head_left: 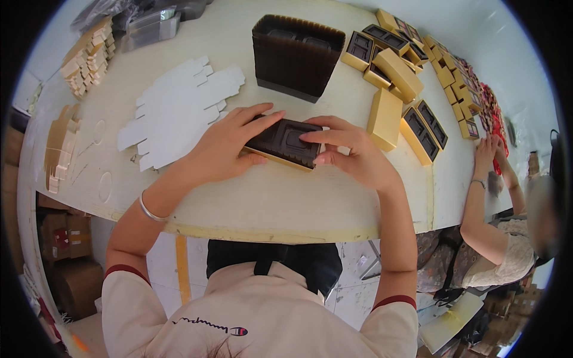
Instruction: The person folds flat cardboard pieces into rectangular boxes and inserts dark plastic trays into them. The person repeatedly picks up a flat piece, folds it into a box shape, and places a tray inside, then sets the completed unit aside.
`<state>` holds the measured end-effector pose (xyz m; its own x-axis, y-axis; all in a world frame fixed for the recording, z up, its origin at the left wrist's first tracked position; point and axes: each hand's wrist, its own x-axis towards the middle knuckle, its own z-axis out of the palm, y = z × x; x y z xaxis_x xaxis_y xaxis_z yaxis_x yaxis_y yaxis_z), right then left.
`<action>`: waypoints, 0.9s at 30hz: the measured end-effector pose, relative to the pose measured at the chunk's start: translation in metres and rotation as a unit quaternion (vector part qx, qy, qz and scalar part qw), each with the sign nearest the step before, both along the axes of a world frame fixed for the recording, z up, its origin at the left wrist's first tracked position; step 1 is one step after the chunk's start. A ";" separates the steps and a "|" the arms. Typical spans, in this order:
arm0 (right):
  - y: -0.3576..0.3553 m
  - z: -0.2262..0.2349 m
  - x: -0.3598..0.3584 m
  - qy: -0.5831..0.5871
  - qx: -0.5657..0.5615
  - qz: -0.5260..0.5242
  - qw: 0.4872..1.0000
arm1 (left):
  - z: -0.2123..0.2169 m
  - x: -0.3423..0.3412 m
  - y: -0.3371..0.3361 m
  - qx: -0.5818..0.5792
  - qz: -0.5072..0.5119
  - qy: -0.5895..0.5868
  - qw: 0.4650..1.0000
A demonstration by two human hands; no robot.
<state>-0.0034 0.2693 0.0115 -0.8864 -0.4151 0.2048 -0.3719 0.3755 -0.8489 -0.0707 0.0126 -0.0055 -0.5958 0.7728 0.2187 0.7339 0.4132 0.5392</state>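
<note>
Between my hands lies a small gold box (286, 161) with a dark brown plastic tray insert (280, 136) set in its top. My left hand (224, 143) grips the box's left end, fingers over the far edge and thumb at the near side. At the right end my right hand (346, 146) has its fingers on the insert and its thumb by the near corner. Just beyond stands a tall nested stack of dark brown tray inserts (292, 62). White flat box blanks (179, 110) lie spread out left of my left hand.
Finished-looking gold boxes (385, 119) with dark inserts pile up at the right. Folded gold card blanks (62, 143) sit at the left edge. A co-worker's hands (490, 149) handle red items at the far right, beside rows of gold boxes (450, 77).
</note>
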 end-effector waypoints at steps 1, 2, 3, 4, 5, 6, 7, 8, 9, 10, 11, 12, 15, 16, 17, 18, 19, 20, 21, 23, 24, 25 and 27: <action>-0.002 -0.004 -0.002 0.037 0.017 -0.003 0.999 | -0.001 -0.001 0.001 0.004 0.001 -0.004 1.000; -0.005 -0.007 -0.002 0.074 0.034 -0.007 0.997 | -0.002 -0.002 0.001 0.003 -0.007 -0.001 1.000; -0.008 -0.008 -0.001 0.121 0.079 -0.015 0.989 | -0.003 -0.004 0.000 0.003 -0.015 0.002 1.000; -0.012 -0.006 0.000 0.168 0.125 -0.024 0.977 | -0.003 -0.006 0.000 0.004 -0.024 0.006 1.000; -0.014 -0.003 0.001 0.215 0.171 -0.034 0.961 | -0.002 -0.007 0.000 -0.006 -0.029 0.000 1.000; -0.014 -0.002 0.003 0.230 0.193 -0.025 0.954 | 0.000 -0.008 0.001 -0.015 -0.035 -0.005 0.999; -0.014 0.000 0.003 0.246 0.215 -0.015 0.945 | 0.001 -0.010 0.000 -0.024 -0.039 -0.010 0.999; -0.014 0.001 0.003 0.261 0.237 -0.005 0.936 | 0.001 -0.011 -0.001 -0.019 -0.049 -0.016 0.998; -0.011 0.004 0.002 0.241 0.241 0.017 0.940 | 0.001 -0.013 -0.002 -0.015 -0.061 -0.023 0.998; -0.006 0.007 -0.001 0.220 0.247 0.042 0.943 | -0.001 -0.015 -0.002 -0.008 -0.070 -0.031 0.997; -0.005 0.012 -0.002 0.199 0.252 0.067 0.945 | -0.001 -0.016 -0.003 -0.010 -0.077 -0.038 0.996; -0.007 0.018 -0.001 0.200 0.291 0.079 0.932 | -0.001 -0.016 -0.004 -0.012 -0.085 -0.046 0.995; -0.013 0.028 0.000 0.209 0.403 0.120 0.883 | -0.001 -0.015 -0.003 -0.014 -0.093 -0.037 0.995; -0.014 0.027 -0.002 0.219 0.438 0.135 0.861 | -0.001 -0.014 -0.003 -0.016 -0.093 -0.028 0.995; -0.014 0.027 -0.003 0.230 0.473 0.150 0.837 | -0.001 -0.014 -0.004 -0.008 -0.093 -0.019 0.995; -0.015 0.028 -0.004 0.220 0.463 0.145 0.846 | -0.003 -0.013 -0.005 0.000 -0.093 -0.010 0.996; -0.016 0.029 -0.005 0.209 0.453 0.140 0.855 | -0.004 -0.013 -0.005 0.007 -0.093 -0.001 0.996; -0.017 0.029 -0.006 0.199 0.442 0.136 0.864 | -0.004 -0.013 -0.005 0.005 -0.089 -0.005 0.996; -0.017 0.029 -0.003 0.204 0.396 0.110 0.888 | -0.004 -0.012 -0.005 0.002 -0.084 -0.009 0.996; -0.020 0.028 0.008 0.213 0.304 0.060 0.927 | -0.005 -0.011 -0.005 0.002 -0.076 -0.011 0.997; -0.022 0.027 0.008 0.155 0.303 0.058 0.939 | -0.006 -0.010 -0.006 0.003 -0.073 -0.009 0.997; -0.024 0.024 0.009 0.097 0.302 0.053 0.947 | -0.006 -0.009 -0.005 0.005 -0.072 -0.005 0.997; -0.024 0.021 0.010 0.016 0.270 0.042 0.962 | -0.006 -0.007 -0.005 0.010 -0.070 -0.009 0.997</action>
<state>0.0063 0.2450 0.0325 -0.8419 -0.5385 -0.0354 -0.4425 0.7264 -0.5259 -0.0780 0.0081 -0.0114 -0.4865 0.8442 0.2251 0.7734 0.2963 0.5603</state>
